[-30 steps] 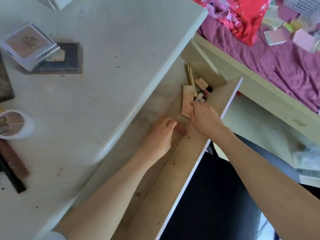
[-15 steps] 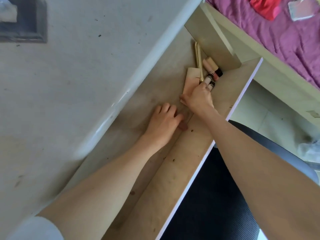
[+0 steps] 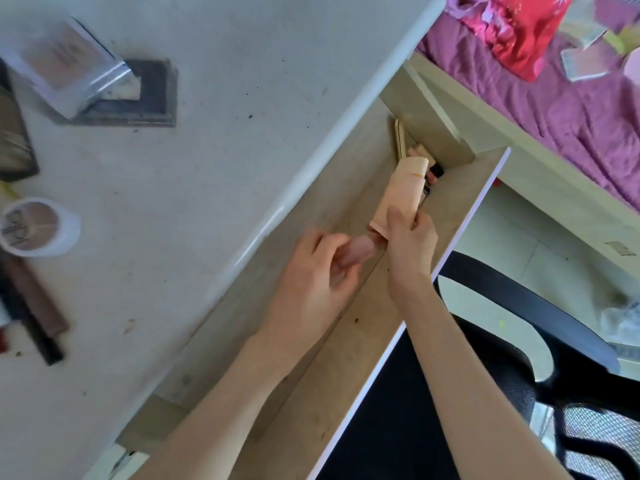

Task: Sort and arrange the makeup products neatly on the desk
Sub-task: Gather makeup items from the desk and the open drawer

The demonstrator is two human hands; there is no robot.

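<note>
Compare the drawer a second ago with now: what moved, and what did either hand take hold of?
The right hand has gripped the flat peach rectangular palette and lifted its near end off the drawer floor. The left hand rose and now pinches a small pink rounded item. The slim gold stick and tubes stay in the drawer corner.

A pale, speckled desk [image 3: 214, 140] fills the left, its wooden drawer [image 3: 332, 403] pulled open. A bed with purple bedding [image 3: 568, 109] stands beyond (daylight falls brightly across it), and a black mesh chair [image 3: 519, 393] sits on light floor tiles [image 3: 526, 237].
</note>
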